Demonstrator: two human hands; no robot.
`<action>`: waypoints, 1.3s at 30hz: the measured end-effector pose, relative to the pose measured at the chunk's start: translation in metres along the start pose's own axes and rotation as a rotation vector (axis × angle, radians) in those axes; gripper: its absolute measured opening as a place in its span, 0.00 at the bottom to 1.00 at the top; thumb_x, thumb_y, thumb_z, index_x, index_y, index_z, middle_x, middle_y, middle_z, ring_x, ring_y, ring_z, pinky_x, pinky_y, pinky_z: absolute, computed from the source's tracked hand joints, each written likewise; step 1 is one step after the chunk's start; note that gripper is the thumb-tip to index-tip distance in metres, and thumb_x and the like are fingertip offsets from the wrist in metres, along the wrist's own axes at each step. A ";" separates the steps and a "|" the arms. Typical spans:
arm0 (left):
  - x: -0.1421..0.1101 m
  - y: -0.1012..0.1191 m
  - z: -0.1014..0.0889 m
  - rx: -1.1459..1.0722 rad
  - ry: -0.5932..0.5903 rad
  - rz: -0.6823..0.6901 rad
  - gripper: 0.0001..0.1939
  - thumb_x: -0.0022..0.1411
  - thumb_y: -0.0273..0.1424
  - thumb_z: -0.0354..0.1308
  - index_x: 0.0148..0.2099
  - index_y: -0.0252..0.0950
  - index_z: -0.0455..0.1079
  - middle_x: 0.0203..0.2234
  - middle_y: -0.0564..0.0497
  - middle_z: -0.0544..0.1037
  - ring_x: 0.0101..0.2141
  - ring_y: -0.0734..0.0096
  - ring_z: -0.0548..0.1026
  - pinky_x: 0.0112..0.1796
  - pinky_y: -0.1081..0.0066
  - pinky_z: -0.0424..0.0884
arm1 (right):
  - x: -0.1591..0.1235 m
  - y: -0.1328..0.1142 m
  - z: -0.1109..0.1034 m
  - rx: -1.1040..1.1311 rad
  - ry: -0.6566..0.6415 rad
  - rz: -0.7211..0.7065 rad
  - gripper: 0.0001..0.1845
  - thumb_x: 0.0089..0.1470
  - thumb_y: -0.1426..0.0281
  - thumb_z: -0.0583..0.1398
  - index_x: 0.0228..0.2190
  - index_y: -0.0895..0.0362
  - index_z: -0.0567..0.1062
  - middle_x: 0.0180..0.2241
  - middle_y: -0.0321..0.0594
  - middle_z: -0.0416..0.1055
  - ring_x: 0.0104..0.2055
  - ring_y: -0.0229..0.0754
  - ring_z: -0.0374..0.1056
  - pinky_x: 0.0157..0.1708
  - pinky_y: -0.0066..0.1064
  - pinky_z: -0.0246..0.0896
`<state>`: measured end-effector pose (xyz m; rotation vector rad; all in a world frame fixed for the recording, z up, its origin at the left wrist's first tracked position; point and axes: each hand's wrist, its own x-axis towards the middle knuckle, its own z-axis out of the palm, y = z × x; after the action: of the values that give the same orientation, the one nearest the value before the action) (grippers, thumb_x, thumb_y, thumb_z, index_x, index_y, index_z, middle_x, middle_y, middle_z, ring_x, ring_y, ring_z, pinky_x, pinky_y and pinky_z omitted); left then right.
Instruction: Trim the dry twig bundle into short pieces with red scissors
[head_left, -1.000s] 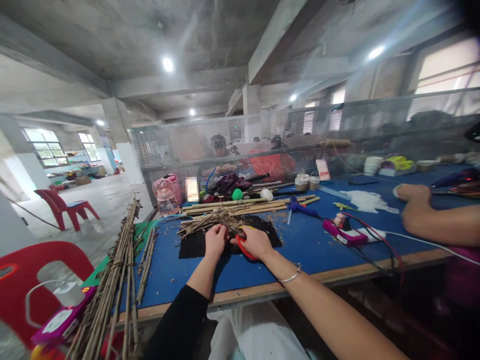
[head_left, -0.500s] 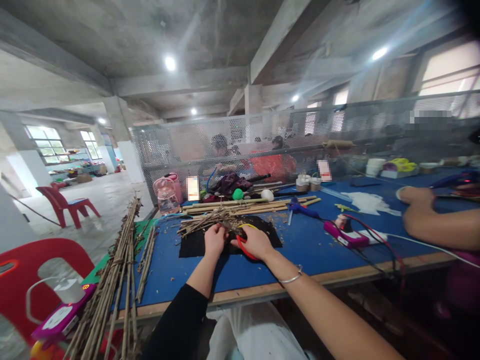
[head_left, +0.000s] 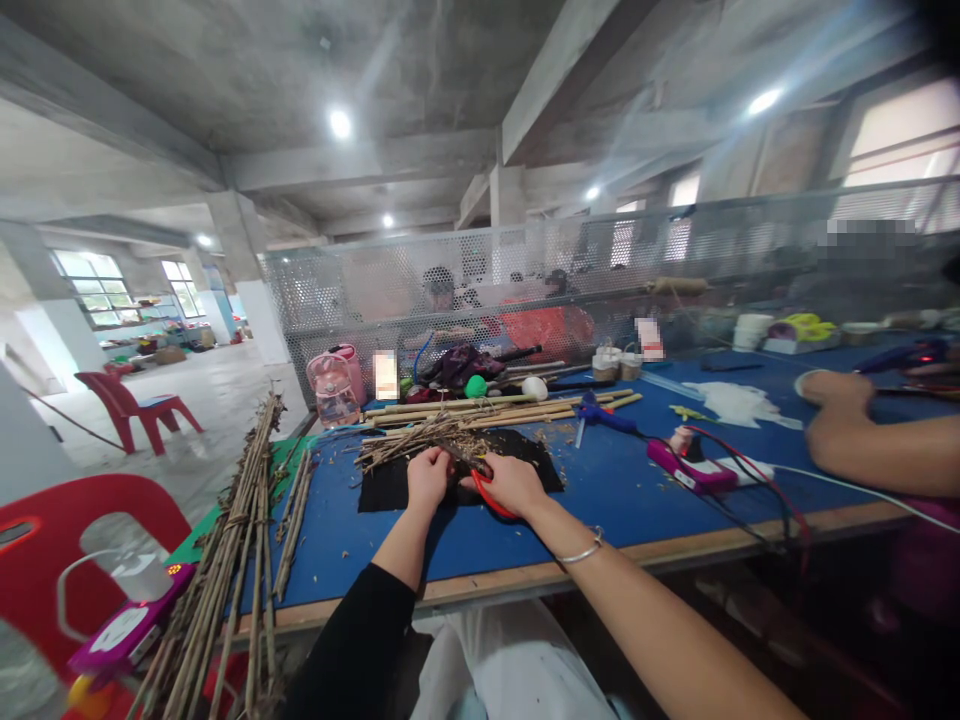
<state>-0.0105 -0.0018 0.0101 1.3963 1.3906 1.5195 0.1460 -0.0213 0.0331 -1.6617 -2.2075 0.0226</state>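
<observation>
My right hand [head_left: 516,484] is wrapped around red-handled cutting shears [head_left: 491,498]; a bit of yellow shows by the fingers. The dark blades point left, toward my left hand [head_left: 429,478]. Those left fingers are pinched together right at the blades, and what they hold is too small and hidden to make out. Both hands are above a black cloth [head_left: 373,497] on the blue tabletop. Just beyond them lies a pile of thin dry twigs [head_left: 397,440], with small cut scraps scattered around it.
A tall bundle of sticks [head_left: 232,530] leans at the table's left edge, near a purple power strip [head_left: 120,640]. Right of the cloth lie a blue glue gun [head_left: 604,415] and another purple power strip [head_left: 690,470]. A co-worker's arm [head_left: 877,435] rests at the far right.
The yellow handle, plainly visible before, is now mostly hidden by my right hand, as the shears' handles have come closer together. My left hand has barely moved.
</observation>
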 end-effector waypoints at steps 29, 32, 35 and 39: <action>0.054 -0.012 -0.039 1.005 -0.074 0.171 0.16 0.60 0.28 0.44 0.45 0.39 0.71 0.41 0.44 0.72 0.43 0.66 0.69 0.43 0.71 0.63 | 0.015 0.031 0.011 0.510 0.316 0.142 0.16 0.47 0.54 0.54 0.26 0.55 0.68 0.22 0.36 0.69 0.22 0.36 0.62 0.23 0.24 0.51; 0.056 -0.010 -0.040 1.119 -0.085 0.216 0.16 0.62 0.30 0.42 0.46 0.41 0.69 0.41 0.45 0.70 0.42 0.67 0.68 0.40 0.71 0.64 | 0.014 0.030 0.012 0.560 0.305 0.081 0.14 0.46 0.57 0.55 0.27 0.55 0.68 0.22 0.36 0.69 0.23 0.36 0.62 0.24 0.24 0.52; 0.059 -0.010 -0.040 1.184 -0.105 0.214 0.15 0.61 0.30 0.43 0.44 0.40 0.70 0.38 0.44 0.69 0.41 0.66 0.67 0.38 0.71 0.64 | 0.013 0.029 0.012 0.577 0.292 0.060 0.12 0.46 0.58 0.55 0.28 0.54 0.68 0.22 0.35 0.69 0.23 0.36 0.62 0.25 0.24 0.52; 0.064 -0.010 -0.040 1.203 -0.089 0.221 0.13 0.60 0.30 0.45 0.38 0.37 0.71 0.36 0.44 0.69 0.40 0.64 0.67 0.36 0.70 0.64 | 0.012 0.028 0.012 0.567 0.264 0.064 0.12 0.45 0.59 0.56 0.27 0.55 0.68 0.20 0.34 0.68 0.21 0.35 0.60 0.23 0.24 0.50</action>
<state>-0.0652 0.0492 0.0228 2.2943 2.2815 0.6110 0.1654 0.0010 0.0189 -1.3250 -1.7367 0.3858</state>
